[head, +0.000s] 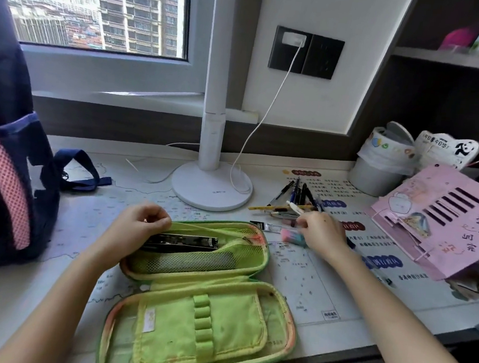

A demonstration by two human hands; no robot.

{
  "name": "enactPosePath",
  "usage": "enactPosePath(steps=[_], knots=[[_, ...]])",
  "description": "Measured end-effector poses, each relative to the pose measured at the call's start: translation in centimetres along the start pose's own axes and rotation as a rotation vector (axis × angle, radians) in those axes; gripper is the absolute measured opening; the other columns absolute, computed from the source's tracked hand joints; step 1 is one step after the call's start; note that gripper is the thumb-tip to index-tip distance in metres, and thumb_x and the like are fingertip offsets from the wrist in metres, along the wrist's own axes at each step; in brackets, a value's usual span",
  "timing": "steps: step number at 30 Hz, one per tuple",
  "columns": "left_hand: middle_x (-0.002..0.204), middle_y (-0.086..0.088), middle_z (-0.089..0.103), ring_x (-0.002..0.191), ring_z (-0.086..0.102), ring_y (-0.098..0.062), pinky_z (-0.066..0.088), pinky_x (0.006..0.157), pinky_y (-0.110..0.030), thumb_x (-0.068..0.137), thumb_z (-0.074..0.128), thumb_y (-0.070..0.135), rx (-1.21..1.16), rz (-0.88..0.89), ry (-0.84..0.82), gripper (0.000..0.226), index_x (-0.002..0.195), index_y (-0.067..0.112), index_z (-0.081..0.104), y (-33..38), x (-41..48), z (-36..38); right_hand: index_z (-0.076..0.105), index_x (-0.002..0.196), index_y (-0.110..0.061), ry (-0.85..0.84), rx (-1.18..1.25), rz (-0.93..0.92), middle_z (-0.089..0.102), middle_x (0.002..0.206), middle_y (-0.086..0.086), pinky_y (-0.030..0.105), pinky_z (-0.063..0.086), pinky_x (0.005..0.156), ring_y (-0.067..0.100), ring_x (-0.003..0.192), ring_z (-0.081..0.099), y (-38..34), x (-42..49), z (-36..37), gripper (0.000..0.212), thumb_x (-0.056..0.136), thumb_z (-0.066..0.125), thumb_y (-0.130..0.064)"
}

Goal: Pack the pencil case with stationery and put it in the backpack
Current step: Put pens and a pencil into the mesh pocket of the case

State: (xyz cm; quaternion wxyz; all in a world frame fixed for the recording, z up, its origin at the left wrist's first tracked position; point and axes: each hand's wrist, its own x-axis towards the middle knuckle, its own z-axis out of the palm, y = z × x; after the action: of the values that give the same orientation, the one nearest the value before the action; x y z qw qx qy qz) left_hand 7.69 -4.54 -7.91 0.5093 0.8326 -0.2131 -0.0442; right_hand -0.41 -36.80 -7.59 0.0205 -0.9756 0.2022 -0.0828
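Now left hand (pixel 141 225) pinches the open green pencil case (pixel 193 293) far rim; right hand (pixel 319 231) closes on light, stiff pens (pixel 294 199), best gripped mid-barrel

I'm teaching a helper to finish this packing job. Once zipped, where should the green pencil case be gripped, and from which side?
Probably across its short width at mid-length, coming from above. The pencil case is a long, flat oval lying open on the desk, and its rounded ends offer less purchase. The left hand already steadies its far rim.
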Motion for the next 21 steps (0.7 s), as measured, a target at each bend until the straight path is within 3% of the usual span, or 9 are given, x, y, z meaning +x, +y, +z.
enactPosePath(steps=[2,6,11,15,18,21], knots=[[0.072,-0.004,0.060,0.068,0.051,-0.016,0.037,0.063,-0.026,0.084,0.061,0.009,-0.005,0.000,0.001,0.015,0.069,0.013,0.063,0.0,0.0,0.1,0.069,0.104,-0.019,-0.013,0.013,-0.022,0.069,0.104,-0.001,0.029,0.049,0.074,0.017,0.091,0.061,0.3,0.2,-0.6,0.017,0.089,0.060,-0.020],[0.071,-0.003,0.060,0.068,0.050,-0.017,0.037,0.065,-0.028,0.084,0.061,0.011,-0.015,-0.016,-0.001,0.016,0.069,0.014,0.063,-0.1,-0.1,0.0,0.069,0.097,-0.023,-0.029,-0.070,-0.061,0.067,0.102,-0.001,0.027,0.040,0.069,0.017,0.093,0.055,0.4,0.7,-0.8,0.013,0.087,0.062,-0.026],[0.073,-0.003,0.061,0.068,0.051,-0.015,0.038,0.066,-0.028,0.083,0.062,0.014,-0.028,-0.039,0.009,0.013,0.070,0.014,0.064,0.0,-0.3,-0.1,0.066,0.103,-0.024,-0.170,-0.088,-0.090,0.065,0.104,-0.006,0.026,0.046,0.068,0.011,0.083,0.055,0.4,1.5,-1.3,0.017,0.086,0.063,-0.027],[0.075,-0.005,0.061,0.069,0.050,-0.016,0.038,0.067,-0.030,0.084,0.062,0.016,-0.025,-0.057,-0.003,0.014,0.070,0.015,0.065,-0.1,-0.3,-0.2,0.065,0.085,-0.026,-0.226,-0.114,-0.091,0.064,0.092,-0.007,0.025,0.045,0.060,0.011,0.078,0.057,0.3,1.9,-2.1,0.002,0.085,0.064,-0.027],[0.075,-0.006,0.060,0.069,0.050,-0.016,0.038,0.066,-0.029,0.084,0.062,0.017,-0.039,-0.075,-0.015,0.013,0.072,0.012,0.066,0.1,-0.4,-0.1,0.068,0.080,-0.022,0.023,-0.169,-0.060,0.065,0.079,-0.004,0.025,0.038,0.055,0.015,0.072,0.056,0.0,0.9,-3.7,0.007,0.084,0.067,-0.028],[0.072,-0.004,0.058,0.067,0.049,-0.015,0.037,0.062,-0.026,0.084,0.062,0.017,-0.059,-0.107,-0.013,0.012,0.073,0.011,0.065,0.2,-0.3,0.0,0.072,0.077,-0.024,0.258,0.081,-0.228,0.067,0.078,-0.005,0.027,0.037,0.063,0.017,0.078,0.053,-2.1,-1.5,-5.8,0.003,0.079,0.071,-0.025]])
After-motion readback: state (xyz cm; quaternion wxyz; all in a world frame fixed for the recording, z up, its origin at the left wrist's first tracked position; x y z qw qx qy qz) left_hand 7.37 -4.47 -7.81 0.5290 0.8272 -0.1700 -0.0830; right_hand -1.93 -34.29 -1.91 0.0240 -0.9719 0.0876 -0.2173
